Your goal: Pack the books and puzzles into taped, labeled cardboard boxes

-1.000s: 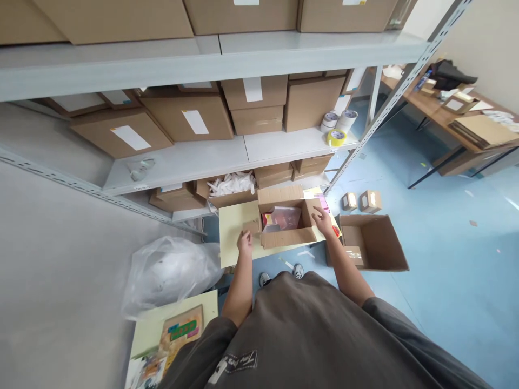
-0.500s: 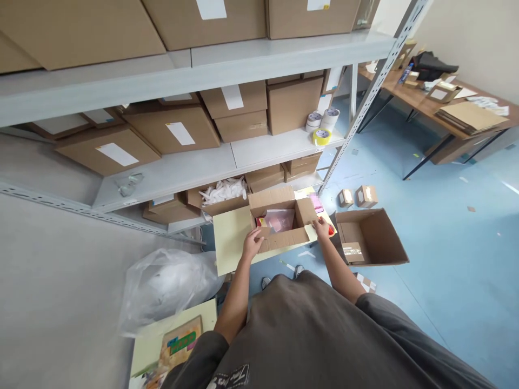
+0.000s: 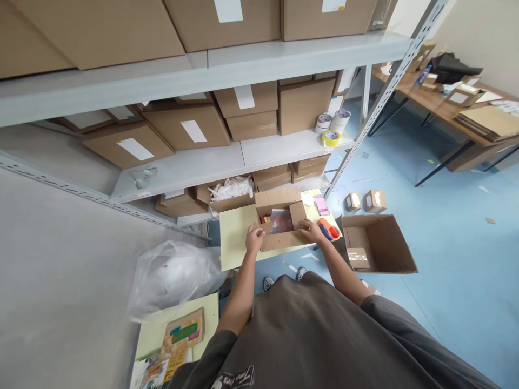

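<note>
An opened cardboard box (image 3: 284, 239) stands on a pale yellow table, its far and near flaps folded outward. Inside lie a pinkish item in clear plastic (image 3: 281, 220) and a small red and yellow piece, both partly hidden. At the box's near left corner, my left hand (image 3: 254, 239) is closed on the left flap, which leans inward. My right hand (image 3: 311, 231) holds the right flap (image 3: 298, 214) near its front corner, also tilted inward. Close beside that hand lies an orange and blue tape dispenser (image 3: 327, 229).
Metal shelving (image 3: 194, 165) with cartons rises in front. Tape rolls (image 3: 331, 138) sit on its middle shelf. A large open carton (image 3: 391, 243) stands at the right, with two small boxes beyond it. A plastic bag (image 3: 174, 275) bulges at the left.
My right hand has moved left and nearer along the box, and the right flap has tipped inward. The left flap now leans in too. More of the tape dispenser shows.
</note>
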Tool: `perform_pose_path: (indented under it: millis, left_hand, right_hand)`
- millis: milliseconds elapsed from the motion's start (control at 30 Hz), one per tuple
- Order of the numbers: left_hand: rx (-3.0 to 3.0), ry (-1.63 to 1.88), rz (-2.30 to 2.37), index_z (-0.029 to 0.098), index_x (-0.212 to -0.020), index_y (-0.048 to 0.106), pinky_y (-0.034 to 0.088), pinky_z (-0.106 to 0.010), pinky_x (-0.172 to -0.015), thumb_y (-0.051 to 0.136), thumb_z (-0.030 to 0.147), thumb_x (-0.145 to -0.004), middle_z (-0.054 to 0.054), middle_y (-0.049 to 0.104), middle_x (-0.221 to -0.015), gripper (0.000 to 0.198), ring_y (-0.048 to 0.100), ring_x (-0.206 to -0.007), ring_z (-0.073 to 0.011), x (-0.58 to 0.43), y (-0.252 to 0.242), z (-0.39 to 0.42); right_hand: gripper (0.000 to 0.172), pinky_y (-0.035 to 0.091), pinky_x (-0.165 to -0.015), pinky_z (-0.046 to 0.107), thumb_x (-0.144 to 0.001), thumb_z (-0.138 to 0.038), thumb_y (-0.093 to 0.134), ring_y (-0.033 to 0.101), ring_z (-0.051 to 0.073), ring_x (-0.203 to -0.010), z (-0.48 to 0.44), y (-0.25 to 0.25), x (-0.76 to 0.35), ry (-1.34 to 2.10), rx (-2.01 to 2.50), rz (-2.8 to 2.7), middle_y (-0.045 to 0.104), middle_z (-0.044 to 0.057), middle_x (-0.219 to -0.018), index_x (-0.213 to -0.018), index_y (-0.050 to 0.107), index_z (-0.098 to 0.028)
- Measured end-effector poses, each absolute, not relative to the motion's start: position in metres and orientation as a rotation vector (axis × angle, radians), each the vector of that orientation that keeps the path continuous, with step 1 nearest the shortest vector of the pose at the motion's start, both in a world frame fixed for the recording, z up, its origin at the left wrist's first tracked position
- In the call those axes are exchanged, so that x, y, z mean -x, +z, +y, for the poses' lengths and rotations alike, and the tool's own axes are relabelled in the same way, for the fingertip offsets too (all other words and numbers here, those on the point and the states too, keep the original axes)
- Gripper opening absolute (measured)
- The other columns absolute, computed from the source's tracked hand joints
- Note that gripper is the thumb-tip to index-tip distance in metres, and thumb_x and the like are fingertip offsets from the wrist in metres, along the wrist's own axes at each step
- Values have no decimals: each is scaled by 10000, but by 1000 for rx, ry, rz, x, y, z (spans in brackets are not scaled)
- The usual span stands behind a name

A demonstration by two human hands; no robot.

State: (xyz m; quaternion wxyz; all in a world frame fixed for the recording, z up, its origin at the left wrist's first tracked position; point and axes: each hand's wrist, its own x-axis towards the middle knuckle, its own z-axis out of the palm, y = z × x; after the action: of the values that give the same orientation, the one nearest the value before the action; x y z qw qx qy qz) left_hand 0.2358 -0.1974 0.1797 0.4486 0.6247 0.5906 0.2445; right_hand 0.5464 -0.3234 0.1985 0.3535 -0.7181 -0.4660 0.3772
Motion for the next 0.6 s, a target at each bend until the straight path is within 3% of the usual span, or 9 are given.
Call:
perform_pose_path:
  millis: [100, 200, 367, 467, 533, 600]
  left_hand:
    - [-1524, 585, 1370, 277, -978, 794, 369, -474, -1276, 809, 261, -788, -108, 604, -1553, 191, 439, -1557, -377, -217, 182, -199]
    - [-1519, 515, 1259, 311, -1064, 829, 410, -506, -1253, 833, 213, -721, -89, 562, -1612, 356, 469, -1541, -398, -196, 181, -203]
    - [-1460, 478, 1227, 331, -1172, 821, 510, -507, -1147, 894, 218, -634, -100, 488, -1681, 554, 443, -1563, -416, -185, 176, -208]
    - [-1395, 522, 1241, 313, -1139, 816, 536, -491, -1108, 925, 277, -653, -133, 497, -1666, 499, 446, -1559, -419, -189, 174, -207]
    - [-1342, 554, 1257, 285, -1104, 807, 546, -458, -1095, 936, 319, -694, -153, 514, -1643, 432, 511, -1505, -406, -194, 172, -206]
    - [-1333, 607, 1292, 243, -1092, 790, 538, -423, -1105, 909, 356, -772, -174, 549, -1602, 360, 596, -1410, -373, -200, 169, -204]
  right_hand:
    - [431, 377, -1292, 559, -753, -233, 727, 494, 344, -1543, -338, 193, -562, 941, 1870, -1160, 768, 60, -1352, -1166, 831, -294]
    - [597, 380, -1303, 561, -677, -113, 662, 524, 328, -1528, -352, 185, -574, 983, 1846, -1176, 742, 25, -1421, -1209, 828, -326]
    - [664, 470, -1238, 509, -600, -50, 706, 591, 355, -1465, -365, 181, -577, 1058, 1804, -1343, 617, 88, -1594, -1209, 837, -279]
    - [500, 494, -1206, 509, -666, -149, 803, 630, 356, -1417, -365, 182, -578, 1084, 1772, -1281, 649, 95, -1558, -1145, 850, -283]
    - [357, 496, -1197, 503, -742, -309, 841, 656, 339, -1380, -361, 181, -580, 1102, 1723, -1193, 721, 96, -1461, -1098, 850, -275]
    - [339, 500, -1185, 499, -803, -474, 820, 687, 326, -1327, -354, 178, -580, 1068, 1714, -1099, 786, 99, -1330, -1062, 841, -257]
